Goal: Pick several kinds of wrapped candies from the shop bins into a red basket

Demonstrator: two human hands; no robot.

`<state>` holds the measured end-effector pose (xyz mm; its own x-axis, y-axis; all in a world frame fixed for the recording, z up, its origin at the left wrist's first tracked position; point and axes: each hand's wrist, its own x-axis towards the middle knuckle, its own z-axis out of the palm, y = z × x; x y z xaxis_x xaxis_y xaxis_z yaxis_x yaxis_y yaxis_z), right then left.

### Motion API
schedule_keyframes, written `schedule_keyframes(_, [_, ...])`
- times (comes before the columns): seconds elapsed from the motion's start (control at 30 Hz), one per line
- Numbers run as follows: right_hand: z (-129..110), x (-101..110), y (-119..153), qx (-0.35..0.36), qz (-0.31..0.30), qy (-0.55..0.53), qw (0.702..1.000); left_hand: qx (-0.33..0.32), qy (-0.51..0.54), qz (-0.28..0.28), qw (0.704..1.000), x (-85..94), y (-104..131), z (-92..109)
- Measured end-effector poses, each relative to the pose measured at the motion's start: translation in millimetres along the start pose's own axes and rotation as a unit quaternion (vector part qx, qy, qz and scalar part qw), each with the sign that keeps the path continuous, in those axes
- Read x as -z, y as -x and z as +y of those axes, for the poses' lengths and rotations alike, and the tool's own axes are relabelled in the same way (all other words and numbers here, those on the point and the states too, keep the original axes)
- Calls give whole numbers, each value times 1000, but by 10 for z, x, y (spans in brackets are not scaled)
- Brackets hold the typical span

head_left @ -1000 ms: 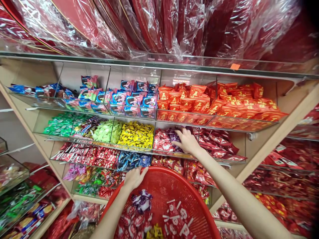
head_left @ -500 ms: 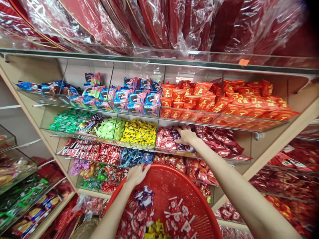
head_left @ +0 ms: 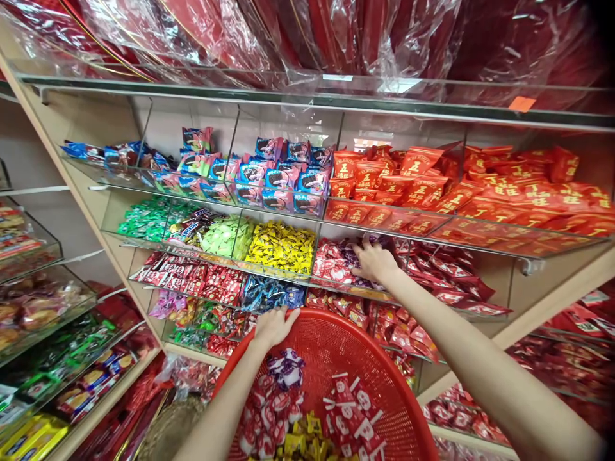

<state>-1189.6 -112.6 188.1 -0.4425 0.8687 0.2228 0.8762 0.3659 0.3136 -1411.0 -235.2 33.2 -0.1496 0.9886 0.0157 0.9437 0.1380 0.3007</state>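
My left hand [head_left: 275, 328] is closed over the far rim of a red plastic mesh basket [head_left: 403, 384], with the thumb pointing right along it. Purple-and-white wrapped candies [head_left: 287, 369], red-and-white ones [head_left: 269, 416], yellow ones [head_left: 307, 438] and red packets with white sticks [head_left: 353, 410] lie inside. My right hand [head_left: 377, 261] reaches into a glass shelf compartment and has its fingers bent around purple-wrapped candies [head_left: 350, 250]. The hand partly hides these candies. Just left of them, in the same compartment, is a pile of pink-and-white wrapped candies [head_left: 330, 262].
Above my right hand, a glass shelf edge [head_left: 408, 224] carries red-orange packets [head_left: 379, 186]. Yellow candies [head_left: 281, 246] fill the compartment to the left. Plastic-wrapped red goods [head_left: 312, 38] stand on top. Another candy shelf [head_left: 43, 320] is at the left.
The view has shifted, so the shelves appear farther right and slightly tilted. My left hand stays on the basket rim, and my right hand stays among the purple-wrapped candies.
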Motion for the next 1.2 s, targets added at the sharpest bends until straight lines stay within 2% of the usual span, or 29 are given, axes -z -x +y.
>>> schedule_keyframes(0.17, [137, 5, -91, 35, -30, -41, 998, 6, 2, 0, 1000, 14, 5, 11])
schedule_keyframes(0.27, [175, -1, -100, 30, -43, -79, 995, 11, 1, -1, 1000, 22, 6, 15])
schedule_keyframes(0.4, [161, -14, -78, 7, -28, -100, 995, 5, -4, 3, 1000, 18, 5, 10])
schedule_keyframes(0.57, [147, 8, -44, 20, -4, -149, 989, -2, -5, 9, 1000, 27, 16, 20])
schedule_keyframes(0.73, [97, 20, -25, 6, -14, -124, 992, 6, 1, 2, 1000, 58, 31, 39])
schedule_keyframes(0.87, [108, 13, -44, 10, -25, -152, 988, 4, 3, 7, 1000, 60, 36, 38])
schedule_keyframes(1.2, [205, 1, 37, 47, 77, -231, 969, -3, -5, 5, 1000, 39, 18, 21])
